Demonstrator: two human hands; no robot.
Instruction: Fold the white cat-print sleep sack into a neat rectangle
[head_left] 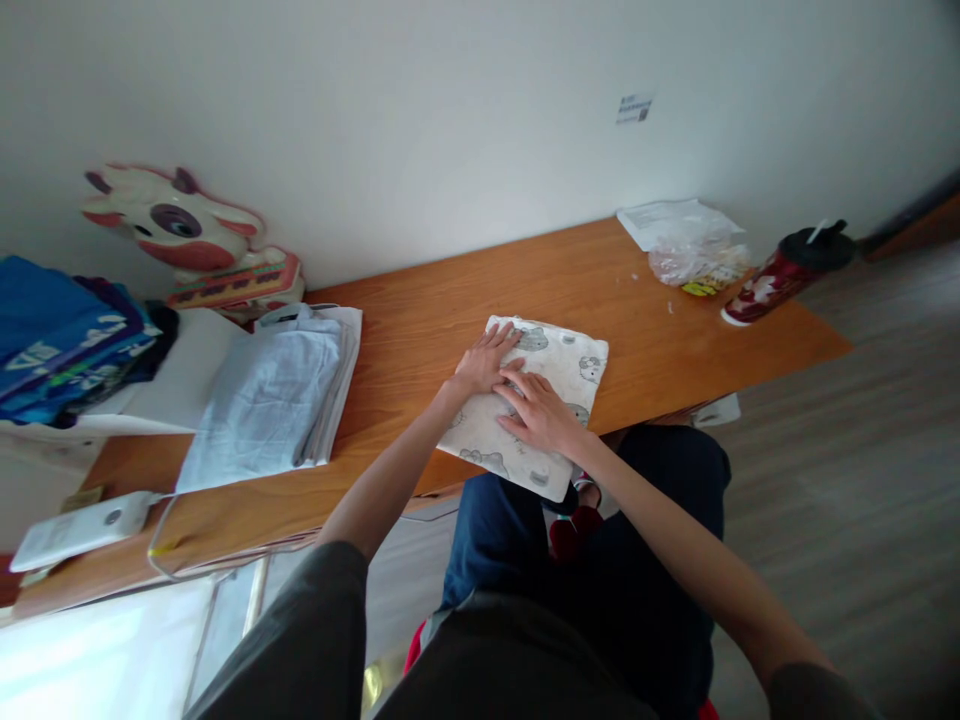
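A folded white cloth (551, 350) printed with grey cartoon figures lies on the wooden table, its near corner hanging past the front edge above my lap. My left hand (484, 362) rests flat on its upper left part, fingers stretched out. Just to the right, my right hand (541, 412) presses on the middle of the cloth with spread fingers. The fingertips of the two hands come close together; whether they touch I cannot tell. Part of the cloth is hidden under both hands.
On the wooden table (420, 300), folded light-blue clothes (277, 370) lie left, near a cow figure (187, 225), blue fabric (60, 340) and a white device (86, 530) with a cable. A plastic bag (697, 255) and dark red tumbler (784, 270) stand right. A wall rises behind.
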